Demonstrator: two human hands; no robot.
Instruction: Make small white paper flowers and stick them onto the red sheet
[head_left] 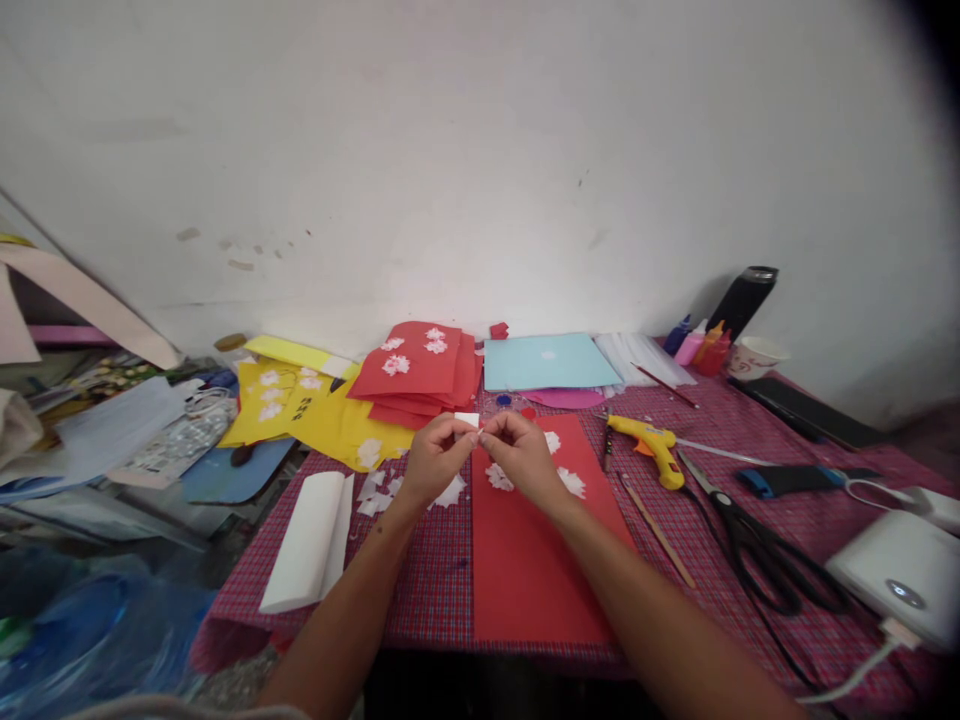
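Observation:
My left hand (pixel 437 452) and my right hand (pixel 520 452) meet at the fingertips over the top left edge of a red paper sheet (pixel 544 580). Between them they pinch a small piece of white paper (pixel 466 419), its upper part showing above the left thumb. White paper flowers (pixel 572 482) lie on the red sheet, partly covered by my right hand. Torn white paper scraps (pixel 375 492) are scattered beside and below my left hand. A folded white paper (pixel 307 545) rests further left.
Red cards with flowers (pixel 405 365), yellow paper (pixel 330 420) and a light blue sheet (pixel 551 362) lie at the back. To the right are a yellow glue gun (pixel 656 445), a wooden stick (pixel 660 532), black scissors (pixel 757 545), a utility knife (pixel 791 480), paint bottles (pixel 691 345) and a white device (pixel 904 575).

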